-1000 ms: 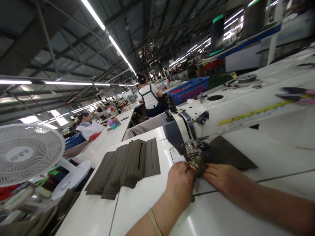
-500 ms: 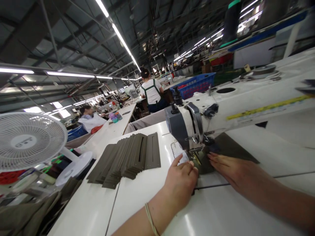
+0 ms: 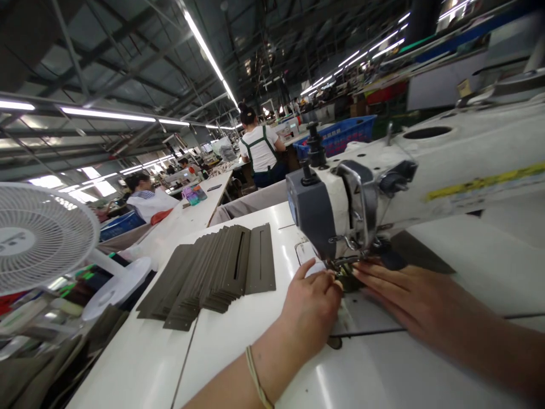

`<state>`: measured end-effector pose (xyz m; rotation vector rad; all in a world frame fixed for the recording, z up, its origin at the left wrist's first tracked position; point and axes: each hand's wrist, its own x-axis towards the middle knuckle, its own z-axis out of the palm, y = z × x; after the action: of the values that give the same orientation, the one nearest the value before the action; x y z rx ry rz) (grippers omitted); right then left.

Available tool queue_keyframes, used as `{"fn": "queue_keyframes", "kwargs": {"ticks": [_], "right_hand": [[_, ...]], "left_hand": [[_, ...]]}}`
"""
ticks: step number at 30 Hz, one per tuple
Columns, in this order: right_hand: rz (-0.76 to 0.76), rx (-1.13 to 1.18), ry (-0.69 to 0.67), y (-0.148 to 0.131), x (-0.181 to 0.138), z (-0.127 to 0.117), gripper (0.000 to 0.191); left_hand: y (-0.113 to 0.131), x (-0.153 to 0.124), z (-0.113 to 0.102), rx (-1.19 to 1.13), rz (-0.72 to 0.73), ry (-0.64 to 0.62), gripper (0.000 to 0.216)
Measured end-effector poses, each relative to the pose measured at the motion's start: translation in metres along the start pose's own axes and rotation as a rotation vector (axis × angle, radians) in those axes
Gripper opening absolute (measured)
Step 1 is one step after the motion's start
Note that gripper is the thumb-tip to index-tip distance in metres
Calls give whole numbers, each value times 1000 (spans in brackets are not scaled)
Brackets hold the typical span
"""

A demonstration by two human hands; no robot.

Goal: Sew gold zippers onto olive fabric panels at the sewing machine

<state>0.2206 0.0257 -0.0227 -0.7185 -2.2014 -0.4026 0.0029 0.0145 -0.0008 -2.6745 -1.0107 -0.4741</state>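
Both hands are guiding a dark fabric piece (image 3: 409, 253) under the sewing machine (image 3: 340, 210) head at 12 o'clock: left hand (image 3: 313, 298) is curling its fingers at the presser foot, right hand (image 3: 409, 301) is pressing flat, fingers together. Keeping fingertips clear of the needle seems wise.

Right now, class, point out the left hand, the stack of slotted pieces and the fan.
left hand (image 3: 313, 304), head view, back of the hand
stack of slotted pieces (image 3: 213, 275), head view, middle of the fanned pile
fan (image 3: 40, 238), head view, front grille
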Motion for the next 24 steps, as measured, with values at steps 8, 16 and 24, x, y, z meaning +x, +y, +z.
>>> {"fn": "queue_keyframes", "kwargs": {"ticks": [8, 16, 24], "right_hand": [[-84, -40, 14, -1, 9, 12, 40], [-114, -71, 8, 0, 11, 10, 43], [-115, -60, 11, 2, 14, 12, 43]], "left_hand": [[-1, 3, 1, -12, -41, -15, 7], [-1, 3, 0, -21, -60, -41, 8], [-2, 2, 3, -48, -102, -33, 8]]}}
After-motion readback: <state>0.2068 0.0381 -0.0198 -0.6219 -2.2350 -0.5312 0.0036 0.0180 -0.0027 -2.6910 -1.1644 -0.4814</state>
